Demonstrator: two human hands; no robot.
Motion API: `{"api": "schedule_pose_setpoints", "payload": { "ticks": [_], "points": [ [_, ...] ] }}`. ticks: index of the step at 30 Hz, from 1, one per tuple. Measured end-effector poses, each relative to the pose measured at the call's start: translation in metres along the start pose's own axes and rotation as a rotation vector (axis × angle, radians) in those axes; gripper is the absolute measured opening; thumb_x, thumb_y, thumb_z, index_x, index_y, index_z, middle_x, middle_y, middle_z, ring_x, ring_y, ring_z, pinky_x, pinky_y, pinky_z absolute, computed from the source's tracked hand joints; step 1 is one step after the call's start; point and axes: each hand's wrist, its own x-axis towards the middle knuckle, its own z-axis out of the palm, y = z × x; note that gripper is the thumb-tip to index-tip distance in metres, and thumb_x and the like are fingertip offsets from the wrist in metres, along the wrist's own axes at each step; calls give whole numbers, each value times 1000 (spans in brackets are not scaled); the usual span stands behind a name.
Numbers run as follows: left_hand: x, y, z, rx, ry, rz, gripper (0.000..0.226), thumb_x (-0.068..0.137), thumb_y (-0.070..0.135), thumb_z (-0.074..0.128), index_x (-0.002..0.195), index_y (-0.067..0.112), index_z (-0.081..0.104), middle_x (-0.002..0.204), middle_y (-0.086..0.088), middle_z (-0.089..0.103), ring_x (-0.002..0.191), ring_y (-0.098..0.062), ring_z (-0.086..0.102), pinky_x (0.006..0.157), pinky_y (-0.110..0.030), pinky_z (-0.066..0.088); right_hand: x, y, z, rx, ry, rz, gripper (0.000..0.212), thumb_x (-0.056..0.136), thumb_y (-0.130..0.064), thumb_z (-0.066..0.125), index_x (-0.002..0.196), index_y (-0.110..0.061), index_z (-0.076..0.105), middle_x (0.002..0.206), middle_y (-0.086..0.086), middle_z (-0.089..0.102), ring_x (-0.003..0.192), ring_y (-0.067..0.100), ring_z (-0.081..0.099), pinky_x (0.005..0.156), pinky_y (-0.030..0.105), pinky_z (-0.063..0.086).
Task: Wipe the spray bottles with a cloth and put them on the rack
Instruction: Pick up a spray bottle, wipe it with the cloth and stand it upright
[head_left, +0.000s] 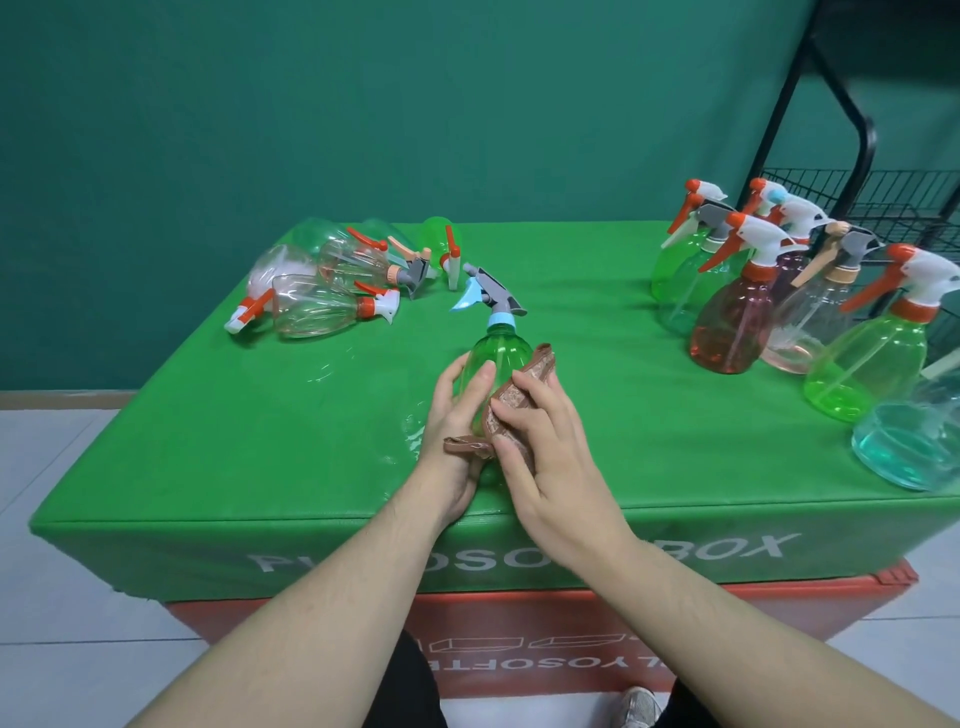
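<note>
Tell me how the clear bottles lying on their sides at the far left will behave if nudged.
The clear bottles look empty, so probably light and easily shoved. Rounded bodies may roll, though their trigger heads should stop them quickly.

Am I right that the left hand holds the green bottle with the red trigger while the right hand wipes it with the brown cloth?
Not quite. In the head view, the green bottle in the left hand has a blue trigger, not red. The right hand does press the brown cloth to it.
</note>
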Motion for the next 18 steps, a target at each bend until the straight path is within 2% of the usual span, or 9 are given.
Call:
{"api": "schedule_pose_setpoints", "payload": {
  "ticks": [3,7,10,13,15,18],
  "points": [
    [2,-2,-3,-3,-32,-12,67,79,34,73,141,22,53,119,-10,75,103,-23,74,83,-32,62,12,-1,5,-10,40,-31,29,104,-35,44,122,-15,56,161,0,31,157,19,7,127,39,14],
    [5,-3,-6,-26,-58,-18,70,80,33,70,146,23,49,119,-7,76,100,-19,75,74,-26,60,32,-3,2,-69,-4,-37,23,101,-30,40,115,-17,54,169,4,17,157,15,2,127,44,15],
    [8,-5,-7,-12,-78,-21,72,82,32,69,149,25,45,117,-5,77,100,-17,75,76,-29,61,46,-8,-4,-100,-51,-11,46,95,-32,35,135,-14,49,169,4,15,157,13,4,127,41,14],
    [10,-6,-9,41,-107,-32,71,85,33,75,150,29,46,118,-5,76,99,-19,74,89,-40,55,63,-16,-12,-109,-102,66,69,89,-32,36,157,-19,31,170,0,13,156,14,5,128,38,10],
    [11,-8,-10,75,-116,-26,71,81,34,68,149,31,47,120,-6,75,98,-22,73,91,-47,50,74,-17,-15,-128,-133,125,73,86,-35,35,158,-21,31,170,0,9,157,19,3,128,41,9],
    [12,-11,-11,105,-107,0,70,82,36,65,149,31,48,123,-8,74,94,-24,71,85,-43,51,85,-15,-16,-89,-138,175,71,84,-39,36,152,-21,44,170,-1,14,156,17,12,126,39,16]
  ]
}}
